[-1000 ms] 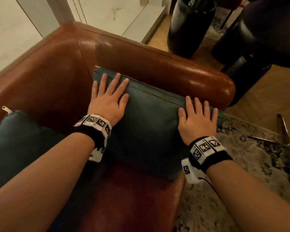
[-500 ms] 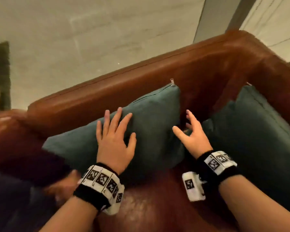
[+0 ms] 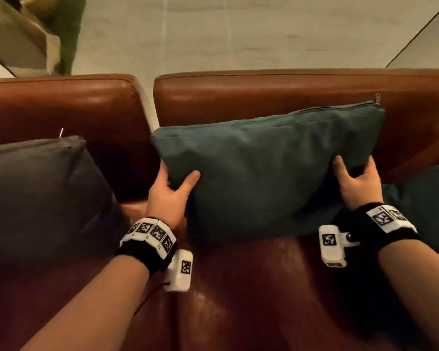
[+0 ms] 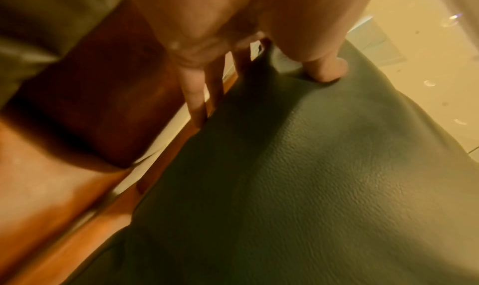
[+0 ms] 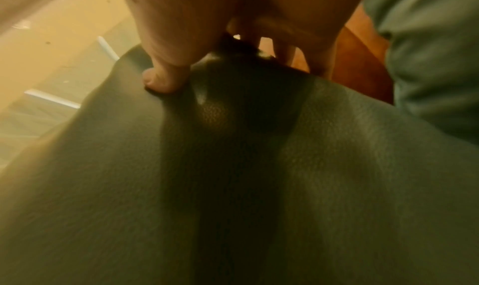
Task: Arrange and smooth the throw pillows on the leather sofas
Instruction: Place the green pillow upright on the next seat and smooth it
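Black wristbands (image 3: 147, 252) with white coded marker blocks, small white wrist cameras (image 3: 332, 245)

Green zippered pillow (image 3: 261, 171) stands tilted against the brown leather sofa (image 3: 238, 97) backrest.

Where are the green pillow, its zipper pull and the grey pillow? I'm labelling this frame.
green pillow (image 3: 264, 173), head view, middle of its front face
zipper pull (image 3: 377, 97), head view, metal tab at the top right corner
grey pillow (image 3: 36, 193), head view, middle of its front face
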{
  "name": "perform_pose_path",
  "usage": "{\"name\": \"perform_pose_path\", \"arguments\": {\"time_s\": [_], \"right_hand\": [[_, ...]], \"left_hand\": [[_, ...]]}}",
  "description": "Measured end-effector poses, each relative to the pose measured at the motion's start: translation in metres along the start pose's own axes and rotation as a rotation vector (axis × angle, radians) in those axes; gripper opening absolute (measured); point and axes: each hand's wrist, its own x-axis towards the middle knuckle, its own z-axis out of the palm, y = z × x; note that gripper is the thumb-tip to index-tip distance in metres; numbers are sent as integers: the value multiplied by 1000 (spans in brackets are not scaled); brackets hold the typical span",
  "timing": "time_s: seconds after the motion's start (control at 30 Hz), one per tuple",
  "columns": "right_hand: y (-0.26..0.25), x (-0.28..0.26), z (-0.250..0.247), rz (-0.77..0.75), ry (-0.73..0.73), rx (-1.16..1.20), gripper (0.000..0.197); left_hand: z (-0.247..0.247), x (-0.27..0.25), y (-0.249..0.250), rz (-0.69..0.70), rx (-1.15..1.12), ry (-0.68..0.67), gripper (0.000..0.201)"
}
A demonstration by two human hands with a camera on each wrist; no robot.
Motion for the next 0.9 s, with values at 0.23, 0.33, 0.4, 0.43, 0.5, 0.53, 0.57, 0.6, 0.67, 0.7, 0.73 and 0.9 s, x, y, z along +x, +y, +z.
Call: {"name": "perform_pose_path", "arguments": {"time_s": [0.23, 0.33, 0.4, 0.43, 0.5, 0.53, 0.57, 0.6, 0.67, 0.7, 0.73, 0.9], "right_hand": [[5, -5, 29, 190, -73, -281, 77], [-31, -25, 34, -281, 62, -377, 75], [-50, -44, 57, -675, -122, -484, 63], [-47, -44, 70, -777, -248, -580, 62], [-46, -39, 94, -814, -435, -802, 63], [-39, -24, 95, -834, -437, -885, 64], [-31, -8, 92, -845, -396, -935, 65], [-23, 10, 84, -818, -333, -954, 65], [-10, 44, 64, -687, -244, -928, 66], [-7, 57, 53, -626, -242, -928, 65], [-5, 65, 43, -577, -253, -956, 64], [-30, 52, 46, -560, -286, -954, 61]], "left_hand": [[-19, 16, 3, -10, 505, 33, 110], [15, -11, 25, 503, 874, 144, 81], [51, -19, 32, 660, 998, -24, 71], [75, -16, 31, 684, 1064, -96, 68], [92, 1, 28, 660, 1196, -151, 65], [98, 11, 25, 658, 1243, -138, 64], [99, 20, 20, 654, 1279, -108, 64], [94, 29, 17, 637, 1298, -68, 64], [73, 44, 14, 561, 1278, 28, 65], [60, 49, 14, 513, 1250, 53, 65], [47, 53, 15, 467, 1228, 53, 65], [57, 49, 42, 405, 1268, 5, 68]]}}
